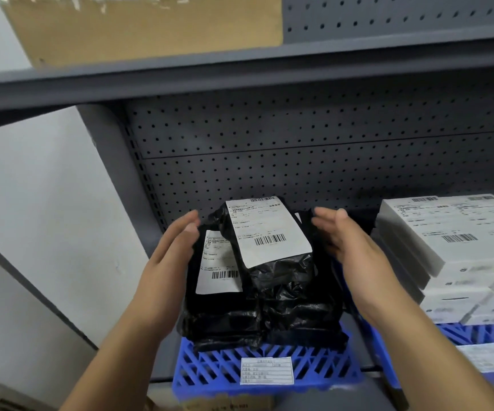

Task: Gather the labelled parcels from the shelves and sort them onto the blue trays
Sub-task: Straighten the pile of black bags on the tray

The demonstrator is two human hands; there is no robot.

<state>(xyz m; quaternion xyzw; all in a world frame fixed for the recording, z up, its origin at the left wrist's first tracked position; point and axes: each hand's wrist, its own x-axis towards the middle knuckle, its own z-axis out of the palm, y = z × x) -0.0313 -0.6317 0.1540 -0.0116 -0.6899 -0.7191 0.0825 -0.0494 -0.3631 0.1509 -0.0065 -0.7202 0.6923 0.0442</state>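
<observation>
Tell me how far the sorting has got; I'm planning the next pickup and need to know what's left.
Done: black bagged parcels are piled on the left blue tray, and white boxes are stacked on the right blue tray. In hand: the left hand and right hand flank the black pile with straight fingers, apparently squaring it. Left: the frame shows no unsorted parcels; other shelves are out of view.

Barcoded labels on black parcels and white boxes, print illegible.
</observation>
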